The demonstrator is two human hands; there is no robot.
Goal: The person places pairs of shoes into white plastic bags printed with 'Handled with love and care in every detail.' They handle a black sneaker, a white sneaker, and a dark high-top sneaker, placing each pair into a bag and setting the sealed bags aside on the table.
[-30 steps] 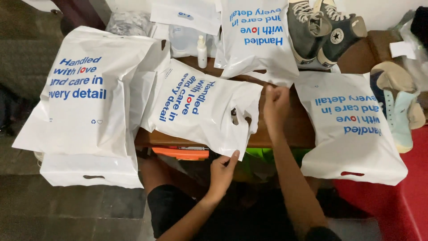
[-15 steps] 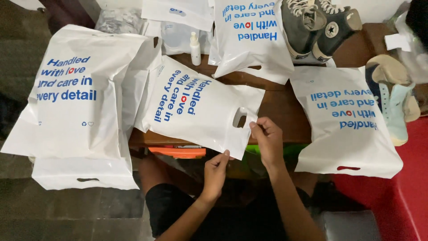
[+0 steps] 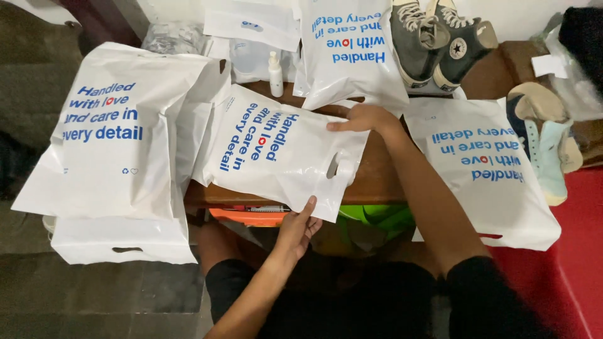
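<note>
I have a white plastic mailer bag [image 3: 276, 157] lying flat across the brown bench [image 3: 377, 179], its blue and red lettering facing up and its die-cut handle end toward me. My left hand [image 3: 300, 227] is at the near corner of that bag, fingers spread and open, thumb tip touching the bag's edge where it overhangs the bench; it pinches nothing that I can see. My right hand [image 3: 363, 117] rests palm down on the far edge of the bag, fingers stretched flat, pressing rather than gripping.

As I judge it, the bag looks filled and laid out but its handle end still looks loose, so smoothing or closing it appears to be what remains. Several like bags already sit around: a large one [image 3: 119, 138] leaning at the left over another bag [image 3: 122, 242] below it, one [image 3: 352, 53] at the far side, and one [image 3: 487, 169] draped off the right of the bench.

Around them I see a pair of grey high-top sneakers [image 3: 433, 41] at the far right, pale mint shoes [image 3: 546, 147] at the right edge, and a small white spray bottle [image 3: 275, 74] just beyond the bag. Something orange [image 3: 251, 215] and something green [image 3: 374, 216] sit under the bench edge. The neighbouring bags crowd the bench, leaving little bare surface.
</note>
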